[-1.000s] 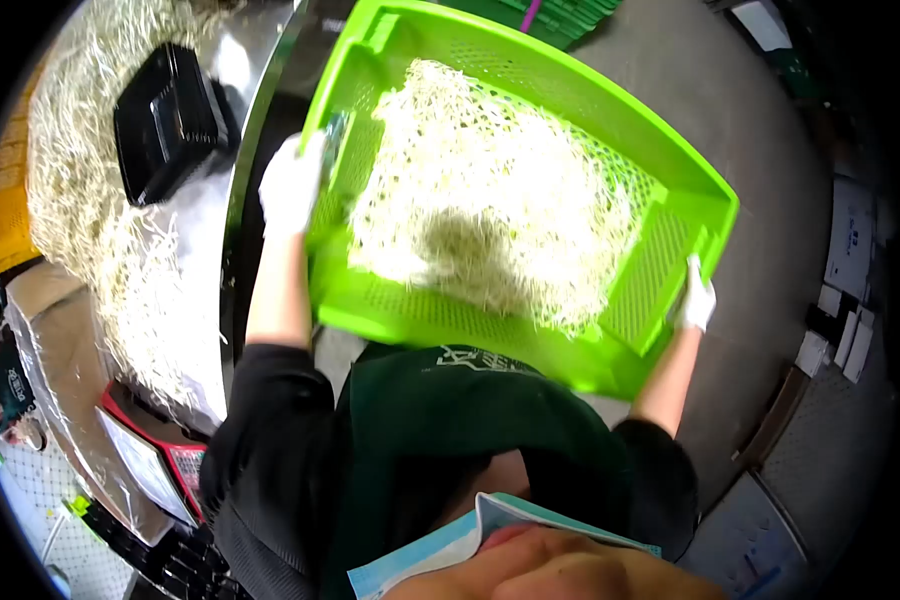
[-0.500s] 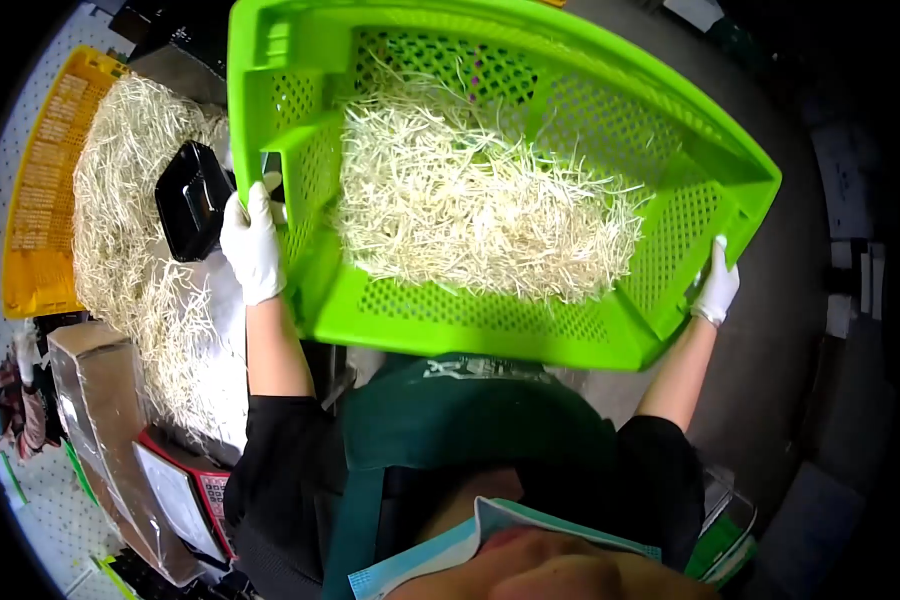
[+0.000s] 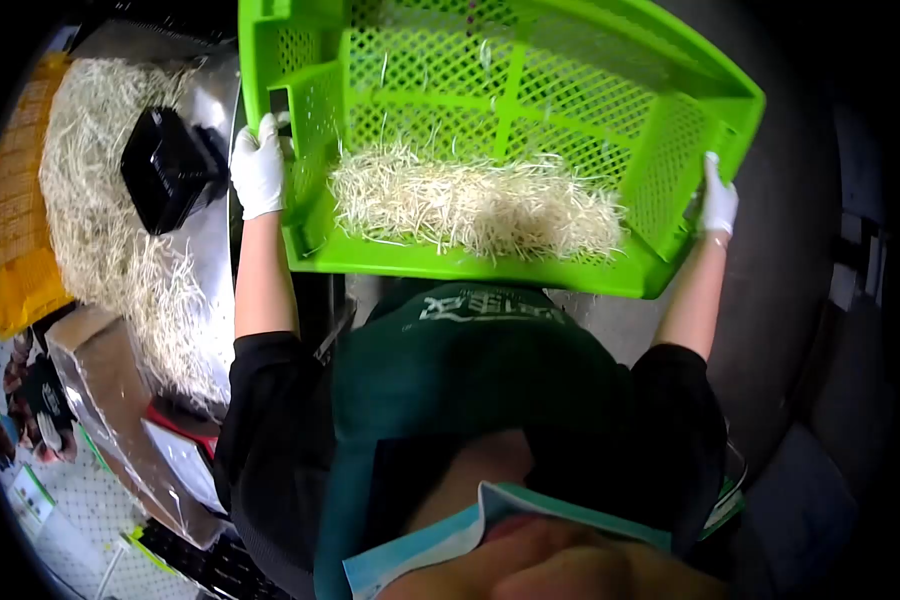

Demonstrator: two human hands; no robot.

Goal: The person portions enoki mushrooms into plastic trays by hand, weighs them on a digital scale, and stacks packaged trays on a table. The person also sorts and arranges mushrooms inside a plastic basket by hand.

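Note:
A large green perforated crate [image 3: 420, 262] is held up in front of my body, tilted toward me. Pale thin sprouts [image 3: 480, 205] lie heaped along its near side, and its mesh bottom shows above them with a few loose strands. My left hand [image 3: 260, 170], in a white glove, grips the crate's left end at the handle opening. At the right end, my right hand [image 3: 717, 203], also gloved in white, is closed on the crate's rim. Some fingers of both hands are hidden by the crate.
Left of the crate, a pile of sprouts [image 3: 90, 180] covers part of a metal table [image 3: 215, 270], with black trays [image 3: 165, 170] on it. A yellow crate [image 3: 15, 240] stands beyond. Nearer are a cardboard box [image 3: 120, 410] and, far left, another person [image 3: 45, 400].
The green crate has tilted more toward me, and the sprouts have slid into a narrower heap at its near side, baring the mesh. Both hands keep their hold.

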